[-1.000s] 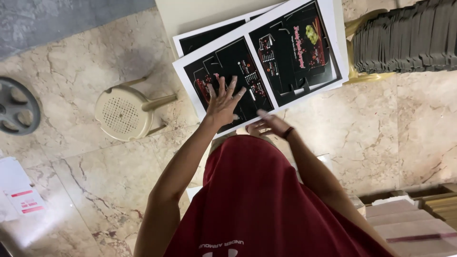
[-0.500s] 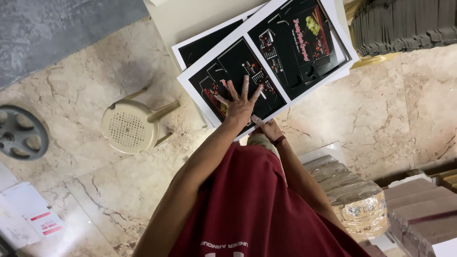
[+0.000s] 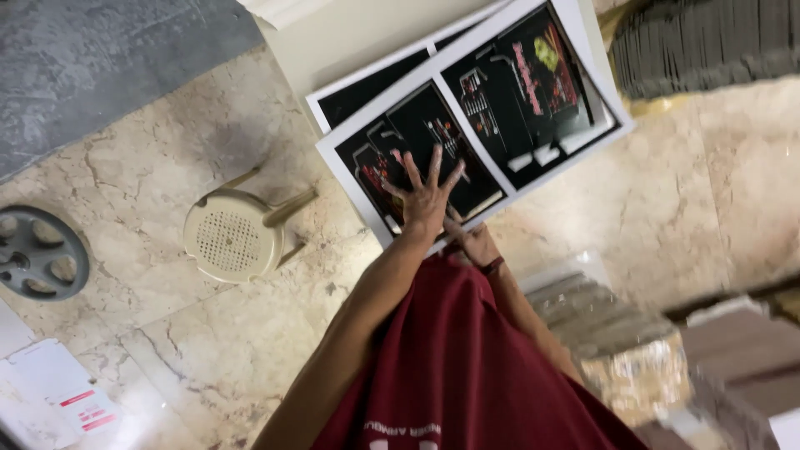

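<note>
While the left hand (image 3: 427,198) lies flat with its fingers spread wide on a large printed sheet (image 3: 475,117), the sheet sits in the upper middle of the frame, tilted, with a white border and two dark panels that carry small red, white and yellow graphics. The palm presses on the lower left dark panel. Just under it, the right hand (image 3: 473,243) is at the lower edge of the same sheet; its fingers are partly hidden by the other hand, so one cannot tell if they pinch the edge or only touch it. A dark band is on that wrist. A second sheet (image 3: 367,83) of the same kind lies below the first one and shows at its upper left side. Both arms come out from a dark red shirt (image 3: 467,367) at the bottom centre. On the marble floor (image 3: 150,150), left of centre, a cream plastic stool (image 3: 229,237) lies on its side. A round grey wheel-like part (image 3: 37,252) is at the left edge. Stacks of brown cardboard (image 3: 617,325) are at the lower right, blurred, and a grey stack (image 3: 708,42) is at the upper right.
</note>
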